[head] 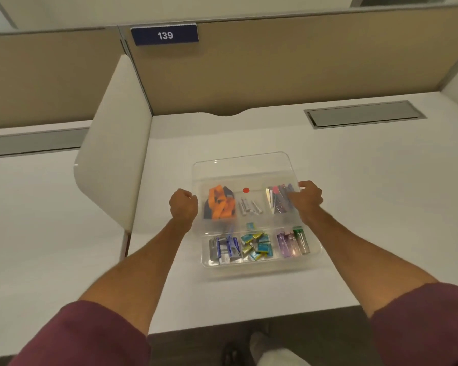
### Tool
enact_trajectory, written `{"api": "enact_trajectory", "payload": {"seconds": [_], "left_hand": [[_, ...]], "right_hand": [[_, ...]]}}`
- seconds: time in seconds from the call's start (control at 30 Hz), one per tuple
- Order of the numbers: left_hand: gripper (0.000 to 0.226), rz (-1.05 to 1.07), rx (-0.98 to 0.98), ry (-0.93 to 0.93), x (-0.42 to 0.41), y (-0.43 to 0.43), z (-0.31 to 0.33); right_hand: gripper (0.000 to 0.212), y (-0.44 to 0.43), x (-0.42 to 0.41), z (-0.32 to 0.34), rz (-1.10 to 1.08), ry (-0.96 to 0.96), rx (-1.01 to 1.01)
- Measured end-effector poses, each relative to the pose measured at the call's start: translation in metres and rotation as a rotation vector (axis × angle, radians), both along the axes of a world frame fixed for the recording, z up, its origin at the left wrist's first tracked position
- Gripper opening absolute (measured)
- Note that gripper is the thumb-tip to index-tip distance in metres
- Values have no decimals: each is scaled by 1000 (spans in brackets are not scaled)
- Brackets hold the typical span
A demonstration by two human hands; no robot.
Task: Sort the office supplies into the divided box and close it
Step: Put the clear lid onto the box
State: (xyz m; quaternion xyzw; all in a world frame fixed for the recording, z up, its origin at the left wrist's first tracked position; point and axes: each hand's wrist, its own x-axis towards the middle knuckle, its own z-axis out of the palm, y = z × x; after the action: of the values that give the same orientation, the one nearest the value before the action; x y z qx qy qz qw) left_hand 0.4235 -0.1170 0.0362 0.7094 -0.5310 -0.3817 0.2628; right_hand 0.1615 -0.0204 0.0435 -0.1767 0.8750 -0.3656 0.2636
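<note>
A clear divided box sits on the white desk, filled with sorted supplies: orange clips, small white pieces, dark pens in the far row, staple boxes, teal packets and purple and green tubes in the near row. Its clear lid is hinged at the far side and tilted partway over the box. My left hand grips the lid's left edge. My right hand grips its right edge.
A white side divider stands left of the box. Tan partition panels close off the back. A grey cable hatch lies in the desk at the back right. The desk's front edge is near my legs.
</note>
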Motion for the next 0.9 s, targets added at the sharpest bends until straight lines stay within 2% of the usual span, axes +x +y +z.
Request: {"api": "enact_trajectory", "payload": {"seconds": [0.3,0.5,0.6,0.7,0.77,0.9], "left_hand": [[18,-70,23,-58,6,39,-19],[17,-67,32,-110,1,45,-16],[24,-117,40,-140,1,43,-14],[52,-232,39,-149,-2,38,-9],[61,-319,-5,-166,-9,33,-4],[70,-479,-8,-208,-21,20,-1]], "right_hand": [[51,44,6,-9,1,48,88],[52,56,3,-6,113,119,140],[59,57,-1,-3,248,226,174],[78,50,-10,0,450,330,168],[88,42,-16,2,605,378,193],[91,20,-24,3,810,434,269]]}}
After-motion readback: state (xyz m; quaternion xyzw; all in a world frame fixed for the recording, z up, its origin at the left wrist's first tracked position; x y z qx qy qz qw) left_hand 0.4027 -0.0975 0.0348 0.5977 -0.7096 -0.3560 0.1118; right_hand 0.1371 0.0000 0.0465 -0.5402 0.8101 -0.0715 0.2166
